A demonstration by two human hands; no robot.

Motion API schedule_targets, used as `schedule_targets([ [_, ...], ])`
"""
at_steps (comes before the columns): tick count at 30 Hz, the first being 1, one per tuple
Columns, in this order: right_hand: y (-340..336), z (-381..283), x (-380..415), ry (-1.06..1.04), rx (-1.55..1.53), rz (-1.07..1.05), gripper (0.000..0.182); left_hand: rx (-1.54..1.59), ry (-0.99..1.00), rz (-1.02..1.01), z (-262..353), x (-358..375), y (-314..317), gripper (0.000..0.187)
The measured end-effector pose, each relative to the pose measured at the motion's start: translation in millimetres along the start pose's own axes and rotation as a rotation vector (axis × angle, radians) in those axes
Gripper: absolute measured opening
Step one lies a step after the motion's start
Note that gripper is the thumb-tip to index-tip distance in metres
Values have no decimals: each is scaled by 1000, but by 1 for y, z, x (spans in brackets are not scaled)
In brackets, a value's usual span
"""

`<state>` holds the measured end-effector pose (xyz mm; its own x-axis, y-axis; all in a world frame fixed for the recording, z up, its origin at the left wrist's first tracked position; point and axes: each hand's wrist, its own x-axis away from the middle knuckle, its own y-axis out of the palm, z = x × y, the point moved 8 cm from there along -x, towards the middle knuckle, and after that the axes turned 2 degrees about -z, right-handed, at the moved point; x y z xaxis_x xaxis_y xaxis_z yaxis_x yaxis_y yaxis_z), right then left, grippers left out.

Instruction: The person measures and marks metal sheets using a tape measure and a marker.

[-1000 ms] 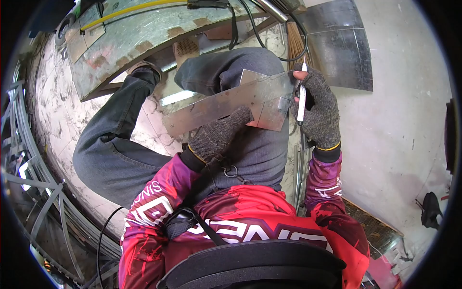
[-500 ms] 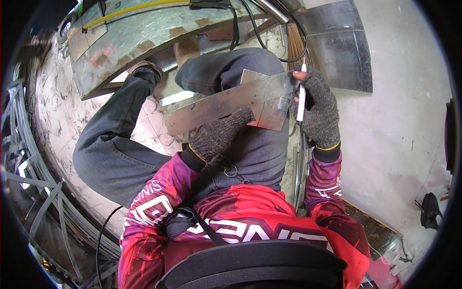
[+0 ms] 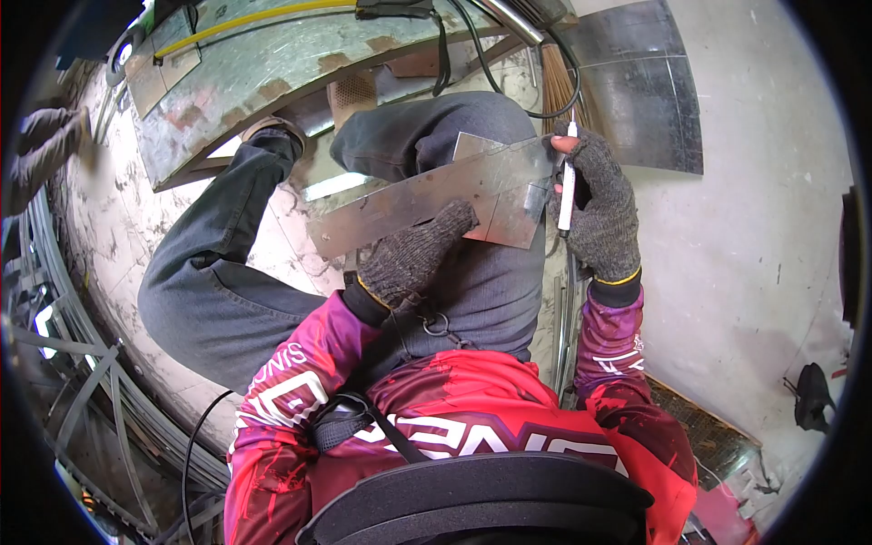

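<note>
A long flat metal strip lies slantwise above my lap, crossing over a second metal plate with scribed lines. My left hand, in a grey fingerless glove, is closed on the strip's lower edge, its thumb beneath and hidden fingers behind the metal. At the strip's right end, my right hand, gloved alike, pinches a white pen-like marker held upright between thumb and fingers. Its fingertips are close to the strip's end; whether they touch it is unclear.
A metal-topped bench with a yellow strip stands ahead. Dark sheet metal leans at the upper right beside a broom. Metal bars lie left. Another person's legs show at the far left.
Another person's legs have come into view at the far left. My hands, the strip and the marker have barely moved.
</note>
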<state>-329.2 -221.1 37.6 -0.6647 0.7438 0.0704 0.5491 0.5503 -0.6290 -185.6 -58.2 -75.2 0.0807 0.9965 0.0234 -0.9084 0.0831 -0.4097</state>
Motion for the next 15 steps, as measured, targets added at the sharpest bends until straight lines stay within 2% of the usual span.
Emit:
schedule_targets([
  [3,0,1,0,17,-5,-5,66,-128,13,-2,4,-1,-1,41],
  [5,0,1,1,29,-10,-11,66,-41,-80,20,3,-1,-3,42],
  [8,0,-1,1,-8,-2,-3,66,-34,-10,83,-1,2,1,44],
  [15,0,-2,0,1,-19,1,65,29,-21,71,1,3,-1,46],
])
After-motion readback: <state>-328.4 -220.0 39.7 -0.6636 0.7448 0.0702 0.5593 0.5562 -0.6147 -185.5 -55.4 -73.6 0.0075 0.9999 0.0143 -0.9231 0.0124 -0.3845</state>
